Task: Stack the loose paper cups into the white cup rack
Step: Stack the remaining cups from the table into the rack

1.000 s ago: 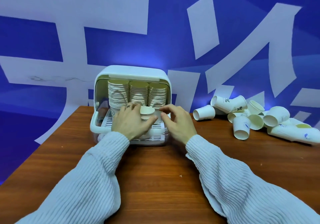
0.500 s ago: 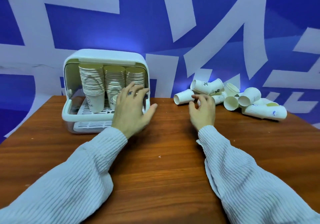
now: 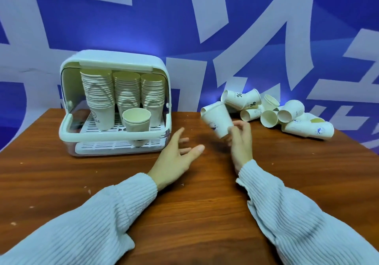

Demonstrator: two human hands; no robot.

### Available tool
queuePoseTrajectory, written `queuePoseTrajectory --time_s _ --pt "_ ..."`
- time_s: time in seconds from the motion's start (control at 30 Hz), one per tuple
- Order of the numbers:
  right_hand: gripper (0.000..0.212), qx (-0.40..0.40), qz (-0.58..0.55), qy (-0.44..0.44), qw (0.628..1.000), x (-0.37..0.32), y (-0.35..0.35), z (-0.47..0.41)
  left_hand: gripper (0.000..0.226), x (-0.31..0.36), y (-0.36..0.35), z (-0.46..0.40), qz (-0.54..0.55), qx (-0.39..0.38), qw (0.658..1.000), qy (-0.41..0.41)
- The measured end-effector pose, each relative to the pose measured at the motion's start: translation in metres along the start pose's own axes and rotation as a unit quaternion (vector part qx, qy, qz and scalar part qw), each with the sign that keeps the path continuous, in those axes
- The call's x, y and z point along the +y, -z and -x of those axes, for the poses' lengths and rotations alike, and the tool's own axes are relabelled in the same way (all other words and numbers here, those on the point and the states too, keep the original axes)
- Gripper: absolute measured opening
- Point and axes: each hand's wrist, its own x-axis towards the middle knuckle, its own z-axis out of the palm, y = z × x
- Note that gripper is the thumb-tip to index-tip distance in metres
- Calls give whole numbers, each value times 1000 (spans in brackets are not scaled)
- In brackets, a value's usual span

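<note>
Right, your right hand (image 3: 241, 141) has a paper cup (image 3: 217, 120) pinched near its base, fingers curled around the lower end, and the cup is tilted with its rim pointing up and to the left, lifted clear of the wooden table (image 3: 194, 213). Your left hand (image 3: 176, 158) is loose and holding nothing, fingers spread and relaxed, palm turned toward the cup, hovering just above the tabletop between the rack and your other hand.

Over on the left, the white cup rack (image 3: 113, 105) stands with its lid flipped up, and inside it three tall stacks of cups (image 3: 123, 92) stand side by side along the back. In front of those, near the middle of the slatted tray, sits a short stack of two or so cups (image 3: 136, 121), mouth upward (much lower than its neighbours).

Off to the right, the pile of loose cups (image 3: 272, 113) lies jumbled at the far edge of the table, most on their sides, some with printed marks showing, a few with their open mouths facing you. The cup in your grip is just left of that pile and well apart from the rack.

Both of your pale ribbed sleeves (image 3: 307, 223) reach in from the bottom, and a blue wall with big white shapes (image 3: 184, 19) fills the background.
</note>
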Motion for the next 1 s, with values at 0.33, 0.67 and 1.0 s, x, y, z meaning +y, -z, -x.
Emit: queuePoseTrajectory --time_s 0.33,0.67,1.0 --pt "18 -111 62 10 992 5 -25 -25 94 6 1 5 29 70 997 -8" --pt "8 -70 233 -72 967 24 -42 -139 96 2 1 7 -18 46 999 -11" --pt "14 2 219 43 975 14 -42 -109 74 17 15 3 -3 122 990 -64"
